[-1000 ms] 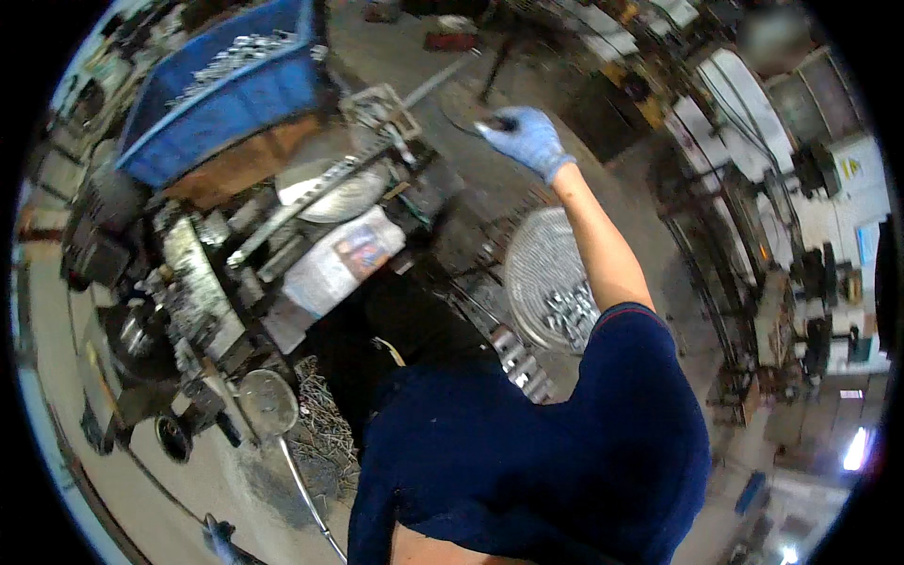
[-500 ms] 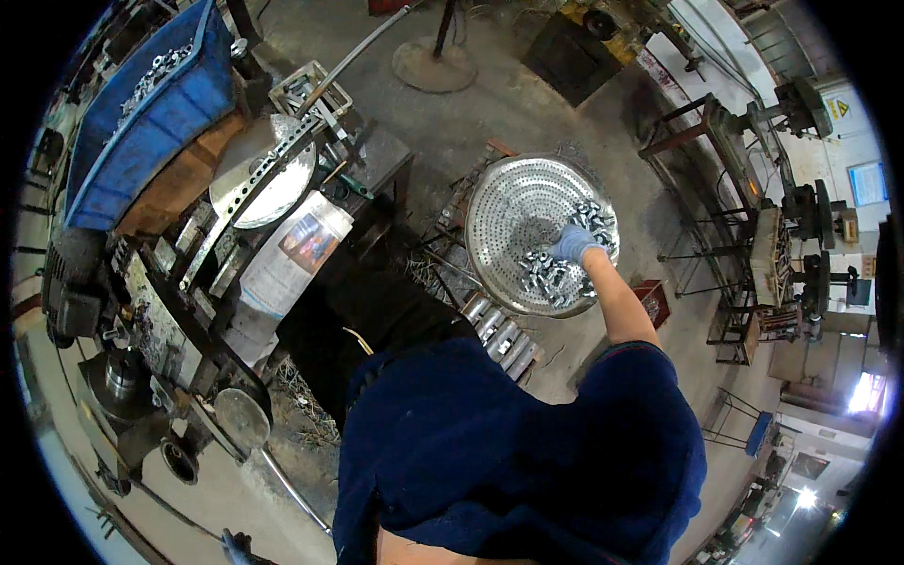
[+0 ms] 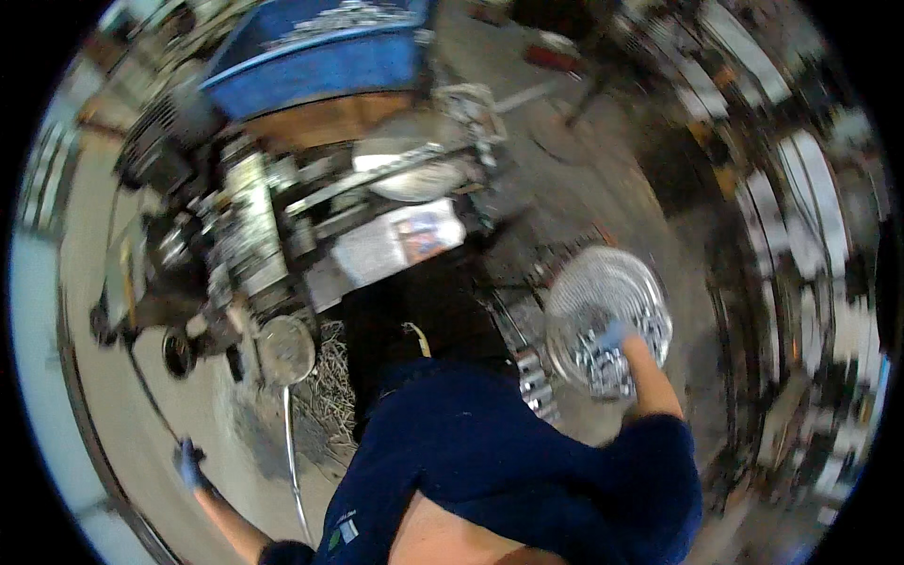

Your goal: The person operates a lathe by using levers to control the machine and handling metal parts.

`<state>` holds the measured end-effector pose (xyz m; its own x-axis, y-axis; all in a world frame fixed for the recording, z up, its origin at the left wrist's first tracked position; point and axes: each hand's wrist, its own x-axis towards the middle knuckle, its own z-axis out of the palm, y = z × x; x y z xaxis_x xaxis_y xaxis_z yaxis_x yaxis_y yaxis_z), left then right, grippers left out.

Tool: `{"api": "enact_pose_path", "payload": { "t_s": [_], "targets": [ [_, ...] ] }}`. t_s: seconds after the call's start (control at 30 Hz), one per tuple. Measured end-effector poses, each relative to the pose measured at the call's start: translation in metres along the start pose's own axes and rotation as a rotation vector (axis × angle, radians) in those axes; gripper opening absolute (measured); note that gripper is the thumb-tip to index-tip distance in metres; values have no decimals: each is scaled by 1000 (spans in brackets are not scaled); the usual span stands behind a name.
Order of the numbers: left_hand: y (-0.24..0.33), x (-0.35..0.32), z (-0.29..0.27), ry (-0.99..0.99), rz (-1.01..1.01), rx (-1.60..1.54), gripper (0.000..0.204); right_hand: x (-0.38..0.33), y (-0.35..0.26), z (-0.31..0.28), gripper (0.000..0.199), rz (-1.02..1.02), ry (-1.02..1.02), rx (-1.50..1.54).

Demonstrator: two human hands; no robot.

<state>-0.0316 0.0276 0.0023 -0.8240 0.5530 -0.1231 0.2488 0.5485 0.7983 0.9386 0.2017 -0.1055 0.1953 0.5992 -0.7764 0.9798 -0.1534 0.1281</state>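
Note:
My right hand (image 3: 617, 335), in a light blue glove, reaches into a round perforated metal pan (image 3: 593, 273) at the right. It is among small shiny metal parts (image 3: 610, 375) heaped in the pan. Motion blur smears its fingers, so whether it grips any part cannot be made out. At the lower left, my left hand (image 3: 190, 463), in a blue-grey glove, is closed around the end of a thin dark lever (image 3: 149, 391). That lever runs up to the machine (image 3: 254, 226) on the bench.
A blue bin (image 3: 320, 71) of metal parts stands beyond the bench. A printed sheet (image 3: 400, 242) lies before my lap. Metal shavings (image 3: 331, 405) cover the floor beside a round metal disc (image 3: 285, 350) and a slanting metal bar (image 3: 292, 461). Metal cylinders (image 3: 535, 384) lie near the pan.
My view has turned left, so the bench and pan sit differently and are blurred. More of my left arm now shows. My right hand stays among the parts in the pan.

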Motion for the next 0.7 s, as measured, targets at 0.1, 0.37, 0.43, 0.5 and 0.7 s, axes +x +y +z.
{"api": "enact_pose_path", "payload": {
  "t_s": [0.1, 0.37, 0.43, 0.5, 0.7],
  "targets": [
    [-3, 3, 1, 2, -14, 69, 24, 39, 44, 34, 67, 60, 7, -25],
    [98, -58, 26, 144, 322, 1157, 35, -16, -7, -98, 28, -205, 743, 573],
    [151, -76, 53, -66, 478, 193, 36, -28, -66, -150, 20, -444, 745, 731],
    [229, -103, 93, -299, 380, -247, 35, -54, -150, -195, 20, -647, 782, 710],
    [317, -145, 219, -851, 465, -464, 47, -173, -388, -257, 30, -1714, 677, 618]
  ]
}}
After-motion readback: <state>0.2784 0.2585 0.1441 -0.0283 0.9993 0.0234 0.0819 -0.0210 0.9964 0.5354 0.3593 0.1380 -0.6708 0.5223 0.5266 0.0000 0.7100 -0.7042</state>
